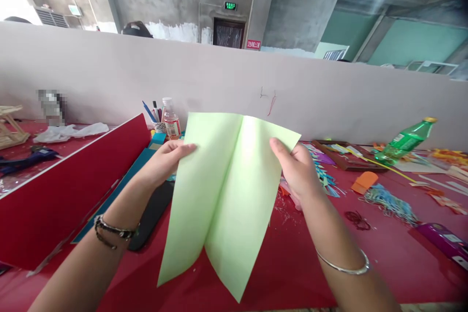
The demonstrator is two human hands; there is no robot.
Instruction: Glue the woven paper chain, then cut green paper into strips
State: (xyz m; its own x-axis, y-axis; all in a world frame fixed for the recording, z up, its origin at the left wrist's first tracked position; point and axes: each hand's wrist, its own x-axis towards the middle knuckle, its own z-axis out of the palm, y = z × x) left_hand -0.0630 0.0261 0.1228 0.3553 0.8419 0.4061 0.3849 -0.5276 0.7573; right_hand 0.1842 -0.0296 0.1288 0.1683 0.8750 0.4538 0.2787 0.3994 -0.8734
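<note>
I hold a light green sheet of paper point(223, 195) up in front of me, above the red table point(292, 253). A crease runs down its middle, so the two halves angle toward me like an open book. My left hand point(164, 158) pinches the sheet's upper left edge. My right hand point(298, 170) pinches the upper right edge, thumb on the near face. Both hands are closed on the paper. A dark bracelet circles my left wrist and a silver bangle my right.
A red board point(73, 190) leans at the left beside a teal sheet point(124, 185) and a black object point(153, 214). A pen cup point(155, 119) and small bottle point(170, 119) stand behind. A green bottle point(405, 141), paper scraps, fringes and a purple case point(442, 239) lie right. A pale partition wall point(219, 78) backs the table.
</note>
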